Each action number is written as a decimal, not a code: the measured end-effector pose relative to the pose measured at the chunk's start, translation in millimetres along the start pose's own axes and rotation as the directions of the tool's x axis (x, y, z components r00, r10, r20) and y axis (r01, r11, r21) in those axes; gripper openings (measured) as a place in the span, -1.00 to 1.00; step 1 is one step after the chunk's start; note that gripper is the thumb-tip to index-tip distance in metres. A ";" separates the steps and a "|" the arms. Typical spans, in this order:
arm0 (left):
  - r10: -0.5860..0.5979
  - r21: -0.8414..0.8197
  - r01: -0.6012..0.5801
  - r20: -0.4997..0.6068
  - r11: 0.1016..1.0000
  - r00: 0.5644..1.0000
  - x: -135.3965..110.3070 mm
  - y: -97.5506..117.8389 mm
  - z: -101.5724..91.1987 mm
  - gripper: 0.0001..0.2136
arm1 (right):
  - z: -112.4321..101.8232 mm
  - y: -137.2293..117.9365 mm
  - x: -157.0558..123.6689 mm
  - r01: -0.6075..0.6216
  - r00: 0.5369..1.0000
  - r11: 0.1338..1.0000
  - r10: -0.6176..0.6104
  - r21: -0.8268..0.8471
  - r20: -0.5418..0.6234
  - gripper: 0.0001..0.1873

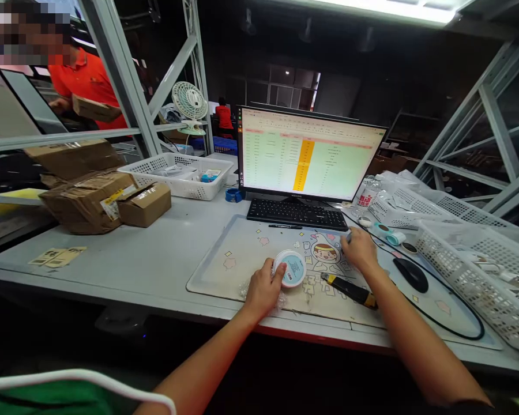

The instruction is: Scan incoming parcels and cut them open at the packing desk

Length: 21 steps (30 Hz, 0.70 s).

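My left hand (263, 287) grips a round white tub (290, 268) with a pale blue label on its lid, the thumb lying over the edge. Crumpled bubble wrap (280, 301) shows beneath and beside that hand. My right hand (360, 249) is over the printed desk mat (225, 279), just below the keyboard (297, 214). Its fingers are curled together, and a small greyish bit shows at the fingertips, too unclear to name. A yellow and black utility knife (349, 290) lies on the mat between my forearms. To the right of my right hand is a black mouse (410, 275).
A monitor (307, 153) with a spreadsheet stands behind the keyboard. Cardboard boxes (86, 202) and a white basket (185, 181) are at left. Another white basket (480, 282) flanks the right, with a cable (462, 336) looping before it. A person in orange (84, 80) holds a box beyond the frame.
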State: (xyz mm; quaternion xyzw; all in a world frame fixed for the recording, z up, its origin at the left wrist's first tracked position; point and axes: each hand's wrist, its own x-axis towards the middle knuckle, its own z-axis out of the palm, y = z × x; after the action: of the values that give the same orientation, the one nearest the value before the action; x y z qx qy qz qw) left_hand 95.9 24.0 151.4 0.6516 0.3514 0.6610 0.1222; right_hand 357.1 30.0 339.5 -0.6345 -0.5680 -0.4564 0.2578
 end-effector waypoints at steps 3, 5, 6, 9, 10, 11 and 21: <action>0.005 0.028 -0.005 0.007 1.000 1.000 -0.2 -0.4 0.3 -0.52 | 5.3 -32.8 29.2 0.142 0.982 0.987 -0.150 0.077 0.111 -0.58; 0.002 0.041 -0.002 0.001 0.999 1.000 -0.4 -0.7 -0.7 -0.53 | 12.3 -49.8 49.5 0.135 0.966 0.985 -0.156 0.108 0.208 -0.54; 0.000 0.045 0.000 -0.001 0.999 1.000 -0.3 -0.7 -1.2 -0.53 | 15.5 -56.1 58.1 0.110 0.965 0.987 -0.133 0.114 0.226 -0.55; -0.008 0.056 0.007 0.007 0.998 1.000 0.4 0.1 -2.1 -0.50 | 20.8 -67.6 75.3 0.036 0.970 0.990 -0.067 0.136 0.235 -0.62; -0.013 0.059 0.012 0.010 0.998 1.000 0.6 0.5 -2.0 -0.50 | 20.7 -69.4 78.0 0.024 0.967 0.987 -0.062 0.156 0.248 -0.64; -0.017 0.060 0.016 0.010 0.998 1.000 0.8 0.8 -1.8 -0.49 | 19.6 -70.4 79.6 0.018 0.961 0.983 -0.067 0.184 0.268 -0.64; 0.051 -0.218 -0.077 -0.121 0.973 0.991 -0.3 -3.1 -3.8 -0.48 | -25.5 -78.2 28.0 0.138 0.824 0.575 -0.518 0.806 0.228 -0.41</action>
State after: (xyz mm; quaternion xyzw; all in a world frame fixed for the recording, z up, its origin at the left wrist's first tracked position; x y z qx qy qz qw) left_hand 91.4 24.9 149.6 0.6060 0.2604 0.7360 0.1527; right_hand 273.2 39.3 360.5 -0.4311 -0.8585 -0.0589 0.2716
